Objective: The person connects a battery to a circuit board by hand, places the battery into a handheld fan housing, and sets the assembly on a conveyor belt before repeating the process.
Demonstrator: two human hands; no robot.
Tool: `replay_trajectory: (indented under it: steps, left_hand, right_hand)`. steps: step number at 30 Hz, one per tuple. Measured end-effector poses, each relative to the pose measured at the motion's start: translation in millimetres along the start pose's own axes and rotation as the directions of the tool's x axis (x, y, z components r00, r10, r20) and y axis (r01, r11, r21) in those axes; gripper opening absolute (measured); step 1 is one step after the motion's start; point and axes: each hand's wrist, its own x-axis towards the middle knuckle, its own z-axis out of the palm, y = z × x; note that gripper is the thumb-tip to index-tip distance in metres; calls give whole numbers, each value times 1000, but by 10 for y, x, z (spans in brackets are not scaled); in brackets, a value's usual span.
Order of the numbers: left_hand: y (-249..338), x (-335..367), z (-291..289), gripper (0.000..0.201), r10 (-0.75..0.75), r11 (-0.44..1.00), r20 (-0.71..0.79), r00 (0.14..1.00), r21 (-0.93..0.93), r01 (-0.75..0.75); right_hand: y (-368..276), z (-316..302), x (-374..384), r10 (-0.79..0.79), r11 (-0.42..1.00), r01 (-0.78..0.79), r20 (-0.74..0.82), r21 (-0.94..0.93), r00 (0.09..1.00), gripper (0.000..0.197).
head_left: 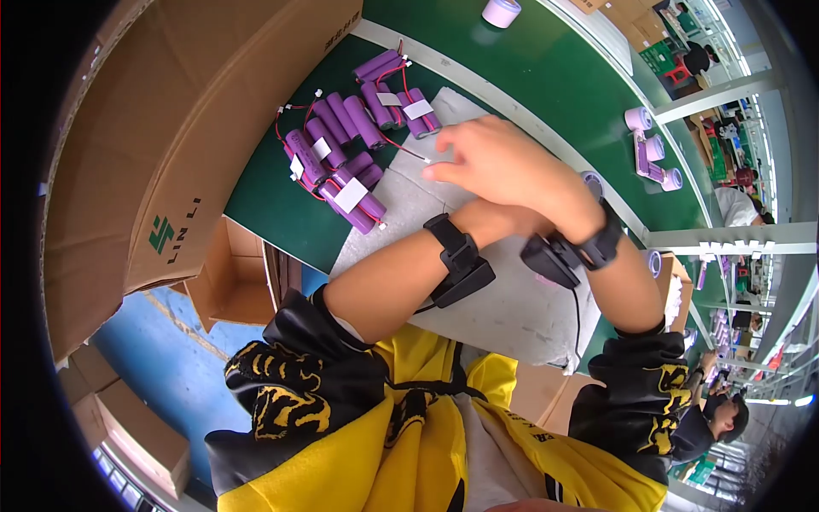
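Observation:
Crossed over my left arm, my right hand [495, 162] reaches leftward with its thumb and forefinger apart and nothing visible between them. Its fingertips are beside a pile of purple battery packs [363, 119], close to the white plug of a thin red lead. The packs are purple cylinders, with white labels on some and red wires ending in small white plugs. My left hand [522, 222] passes under my right wrist; its fingers are hidden. Both hands are above a white foam sheet [478, 299].
The sheet lies on a green bench [546, 60]. A tall cardboard box [205, 128] stands at the left, above a smaller open box [235, 273]. Rolls of pale purple tape [501, 12] stand toward the back and right [654, 149]. Other people work farther right.

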Motion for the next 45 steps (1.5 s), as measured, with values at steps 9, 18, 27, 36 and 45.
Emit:
replay_trajectory:
  steps: [9,18,27,36,45]
  left_hand:
    - [135,236,-181,40,-214,975,349,912,17,222]
    - [151,309,-103,19,-151,986,423,894,2,166]
    - [221,303,-241,13,-243,969,432,868,69,237]
    - [301,368,-538,17,-306,924,586,750,-7,383]
    - [424,447,-613,22,-387,875,621,681,13,485]
  right_hand:
    - [-137,-209,229,89,953,-138,186,271,979,23]
    - [-143,-775,-965,389,557,223,-489,800,781,32]
    - [417,-138,-1961,735,635,-434,-328,639,593,25]
    - [304,75,-1908,428,892,-323,-363,316,828,20]
    - [275,85,-1903,459,880,-332,-428,340,778,18]
